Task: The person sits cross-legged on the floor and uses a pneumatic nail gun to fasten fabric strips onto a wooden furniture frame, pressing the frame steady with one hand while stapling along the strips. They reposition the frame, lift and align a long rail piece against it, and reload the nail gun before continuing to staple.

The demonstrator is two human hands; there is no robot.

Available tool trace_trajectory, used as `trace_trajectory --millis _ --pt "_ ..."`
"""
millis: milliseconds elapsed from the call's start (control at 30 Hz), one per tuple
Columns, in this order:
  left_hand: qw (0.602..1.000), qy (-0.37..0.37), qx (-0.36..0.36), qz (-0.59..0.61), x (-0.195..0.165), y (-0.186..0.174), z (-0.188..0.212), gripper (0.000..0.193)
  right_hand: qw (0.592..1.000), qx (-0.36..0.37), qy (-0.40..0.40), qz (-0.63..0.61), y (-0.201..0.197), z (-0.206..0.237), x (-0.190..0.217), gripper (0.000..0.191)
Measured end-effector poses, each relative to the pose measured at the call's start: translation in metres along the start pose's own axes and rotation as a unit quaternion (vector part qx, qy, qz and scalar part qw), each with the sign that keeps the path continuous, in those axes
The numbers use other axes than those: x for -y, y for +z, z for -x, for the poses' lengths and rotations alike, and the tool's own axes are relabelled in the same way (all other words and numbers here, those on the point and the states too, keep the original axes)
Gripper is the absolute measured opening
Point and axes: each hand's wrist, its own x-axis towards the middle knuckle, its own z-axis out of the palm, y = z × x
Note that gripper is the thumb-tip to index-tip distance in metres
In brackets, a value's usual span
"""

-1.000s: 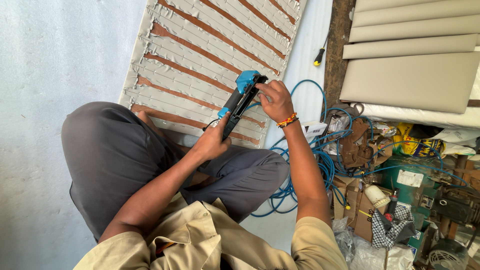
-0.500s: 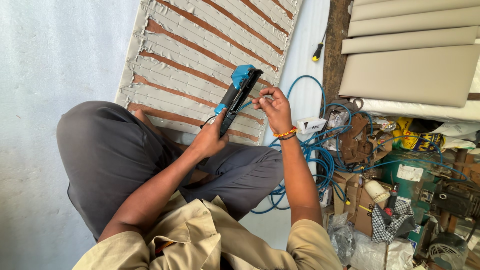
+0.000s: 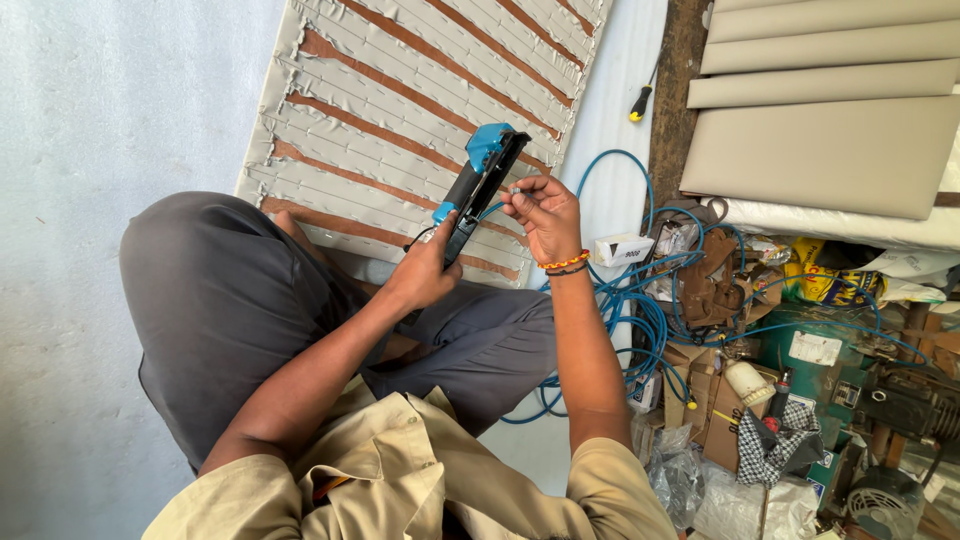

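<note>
My left hand grips the lower end of a black and blue pneumatic staple gun, held tilted up over my lap. Right beside the gun's upper body, my right hand pinches something small and pale between its fingertips; what it is cannot be made out. An orange bead bracelet circles that wrist. Beyond the gun lies an upholstered panel, back side up, with grey fabric strips stapled over brown wood. I sit cross-legged in grey trousers.
A coiled blue air hose lies at my right, by a small white box. A screwdriver rests on the floor. Beige cushion panels are stacked at the upper right. Cartons, bags and a green compressor crowd the right side.
My right hand came off the staple gun's head and now hovers beside it with pinched fingers. The gun stays in my left hand, shifted slightly in view.
</note>
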Motion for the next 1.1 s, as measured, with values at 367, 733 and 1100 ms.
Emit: trace_trajectory --millis 367,733,1100 --pt "0.998 0.062 -0.032 -0.003 0.007 0.004 -0.001 0.089 0.849 0.015 -0.228 0.476 0.027 -0.002 0.001 0.011" --pt "1.0 0.012 -0.002 0.002 0.002 0.001 0.001 0.088 0.709 0.176 -0.296 0.615 0.035 -0.022 0.042 0.019" --pt "1.0 0.018 0.001 -0.011 0.009 0.006 -0.001 0.09 0.617 0.196 -0.33 0.687 0.033 -0.016 0.052 0.028"
